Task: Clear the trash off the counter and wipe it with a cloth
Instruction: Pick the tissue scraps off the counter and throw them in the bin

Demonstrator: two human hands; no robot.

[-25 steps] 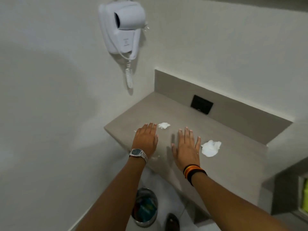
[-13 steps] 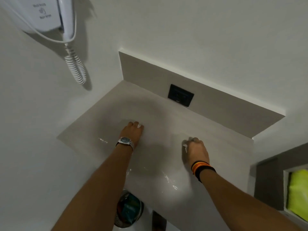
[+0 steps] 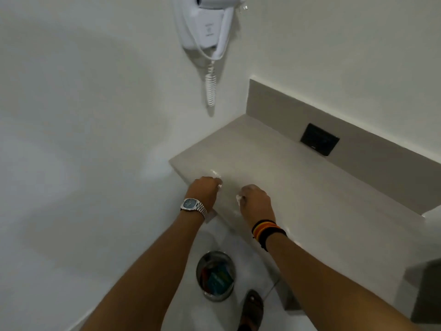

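Note:
The beige counter [image 3: 298,177] juts from the wall in a corner. My left hand [image 3: 205,191], with a silver watch on the wrist, is fisted at the counter's front edge, and a bit of white tissue [image 3: 220,186] shows at its fingertips. My right hand [image 3: 256,203], with striped bands on the wrist, is also fisted just to the right, with white tissue [image 3: 238,199] peeking from its grip. A small white scrap [image 3: 216,173] lies on the counter just beyond the left hand. No cloth is in view.
A round metal bin [image 3: 216,274] with coloured wrappers inside stands on the floor below the counter edge, next to a dark sandal [image 3: 251,309]. A white wall-mounted hair dryer [image 3: 210,22] with a coiled cord hangs above left. A black socket plate [image 3: 319,139] sits in the backsplash.
Both hands went from flat on the counter beside two white tissue wads to closed around them, then drew back together to the counter's front edge above the bin.

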